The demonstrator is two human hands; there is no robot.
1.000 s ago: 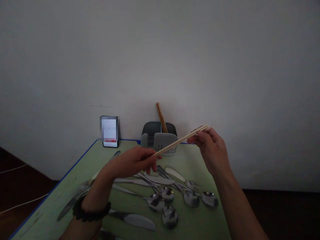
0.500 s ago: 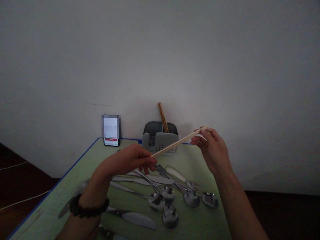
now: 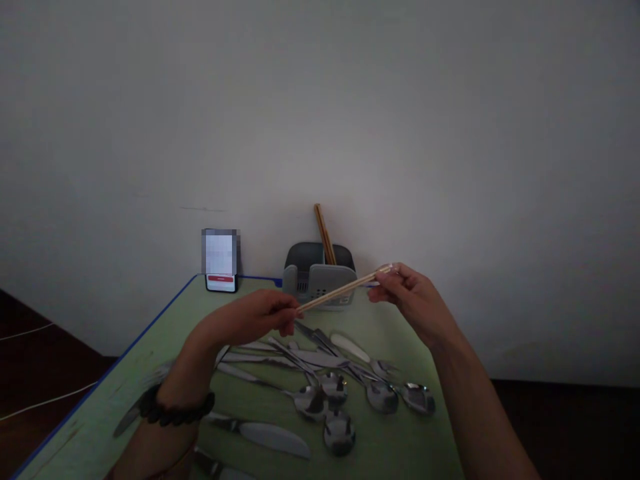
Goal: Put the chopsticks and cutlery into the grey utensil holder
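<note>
A pair of pale wooden chopsticks (image 3: 340, 291) slants up to the right between my two hands, above the table. My left hand (image 3: 267, 313) pinches their lower end. The fingers of my right hand (image 3: 407, 293) are closed round the upper end. Just behind the chopsticks stands a grey cutlery holder (image 3: 296, 275), with darker brown chopsticks (image 3: 324, 230) leaning upright in it. Beneath my hands lie several metal spoons (image 3: 340, 432), some knives (image 3: 273, 439) and a fork with a white handle (image 3: 353, 347), partly overlapping.
A phone (image 3: 221, 260) with a lit screen is propped against the wall (image 3: 320, 120) at the back left. The green table (image 3: 395, 447) has a blue edge at the left and back. More forks (image 3: 157, 375) are partly hidden behind my left forearm.
My right hand has moved left and slightly down, and its fingers have closed further round the chopsticks' upper end. The chopsticks now slope less steeply. My left hand has barely shifted.
</note>
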